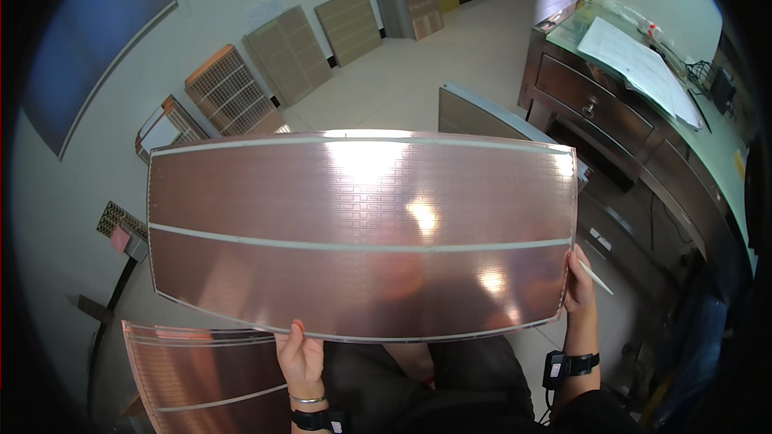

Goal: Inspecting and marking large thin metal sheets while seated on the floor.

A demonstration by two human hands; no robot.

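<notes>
A large copper-coloured panel point(265, 201) spans the middle of the head view, held up over my lap. It is shiny, with a fine grid pattern, a pale band along its top and another across its middle. My left hand point(302, 363) pinches its lower edge, thumb on the face and the other fingers behind. At the right edge, my right hand point(580, 283) grips the panel's lower corner side. A thin white pen-like stick point(597, 278) juts out from that same hand. Fingers behind the panel are hidden.
Another copper-coloured panel point(209, 374) lies low at the left. Stacks of panels point(288, 55) lean along the far wall. On the right stands a dark wooden desk point(591, 100) with papers point(639, 68) on its glass top. A flat stack point(482, 116) sits behind the held panel.
</notes>
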